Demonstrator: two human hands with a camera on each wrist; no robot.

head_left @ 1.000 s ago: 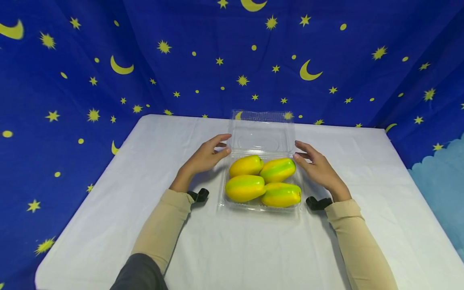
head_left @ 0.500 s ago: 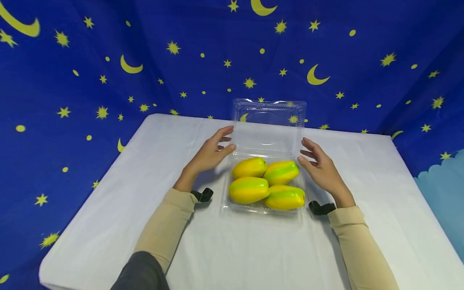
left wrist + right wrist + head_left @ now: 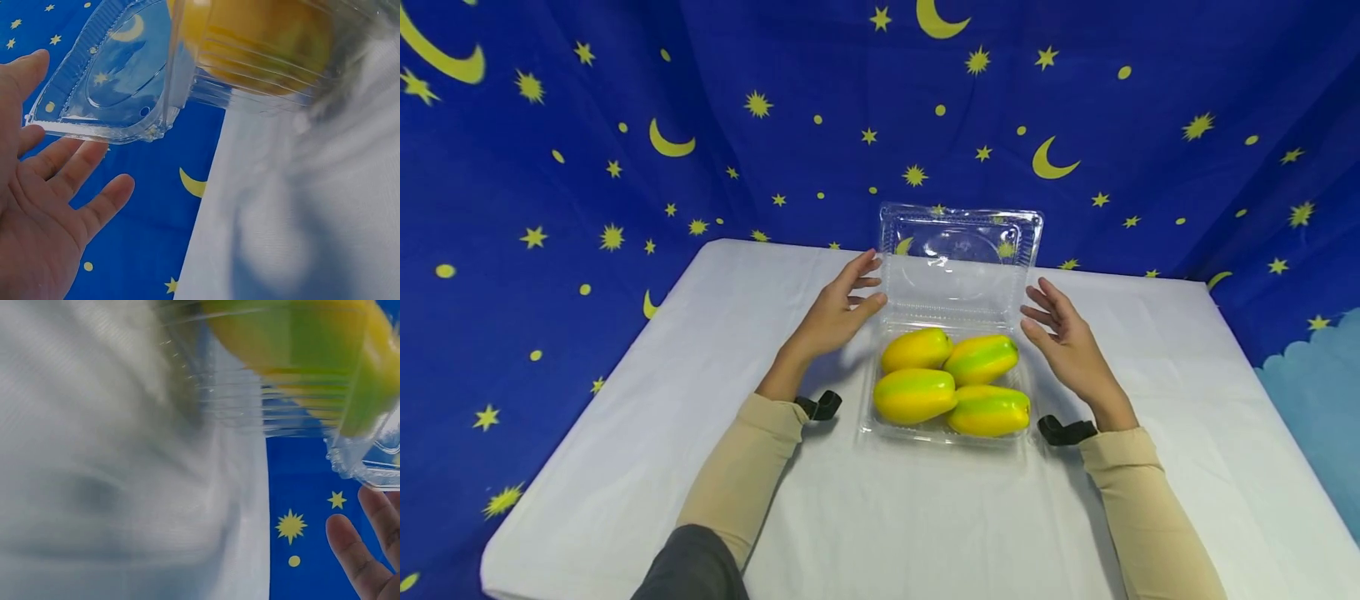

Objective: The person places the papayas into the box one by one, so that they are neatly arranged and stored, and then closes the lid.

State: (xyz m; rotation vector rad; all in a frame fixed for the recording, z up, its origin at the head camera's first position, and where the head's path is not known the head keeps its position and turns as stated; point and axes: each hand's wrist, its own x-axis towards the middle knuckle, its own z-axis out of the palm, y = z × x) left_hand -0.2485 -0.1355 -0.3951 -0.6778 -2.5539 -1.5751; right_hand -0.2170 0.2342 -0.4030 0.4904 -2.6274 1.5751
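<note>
Either side of the clear clamshell box (image 3: 951,379), left hand (image 3: 835,312) and right hand (image 3: 1070,346) spread, holding nothing — lid (image 3: 961,254) upright; closing it over the fruits (image 3: 953,382) likely comes next.

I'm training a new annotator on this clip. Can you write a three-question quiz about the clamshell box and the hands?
1. How many fruits lie in the clear clamshell box?
2. True or false: the lid is shut.
3. Which hand grips the lid? A left hand B right hand C neither

Key: 1. four. 2. false; it stands raised. 3. C; both hands are open beside it.
</note>
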